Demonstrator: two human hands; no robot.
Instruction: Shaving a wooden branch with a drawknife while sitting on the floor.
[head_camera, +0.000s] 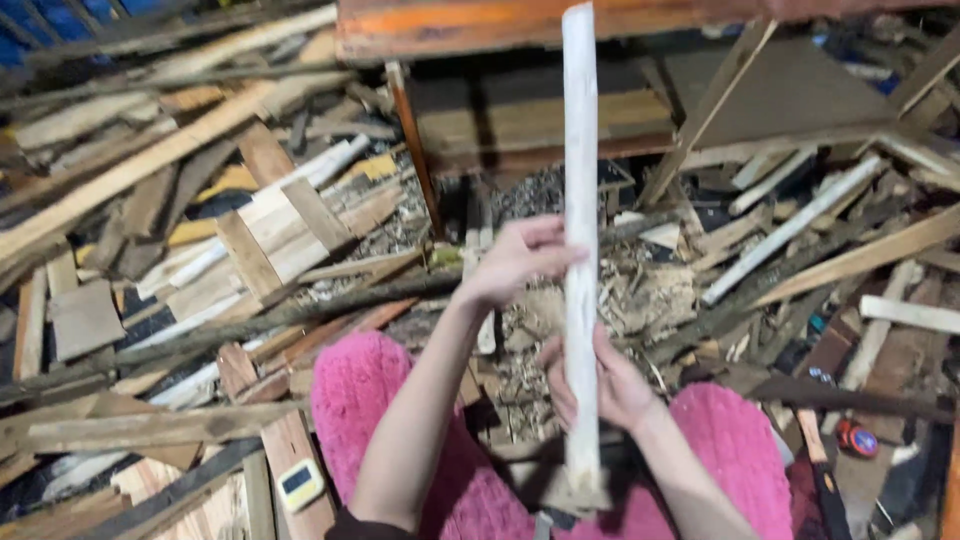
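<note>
A long pale wooden stick (580, 180) stands upright in front of me, its lower end resting near my lap on a small wood block (575, 497). My left hand (515, 260) grips the stick about halfway up. My right hand (600, 380) holds it lower down, fingers wrapped around the back. Both forearms reach up from my knees, which are covered in fuzzy pink fabric (360, 400).
Scrap planks and boards (250, 240) lie heaped all around, with wood chips (650, 290) on the ground ahead. An orange-painted beam (450, 25) crosses the top. A small yellow-edged device (300, 484) lies at lower left, a round red object (856, 438) at right.
</note>
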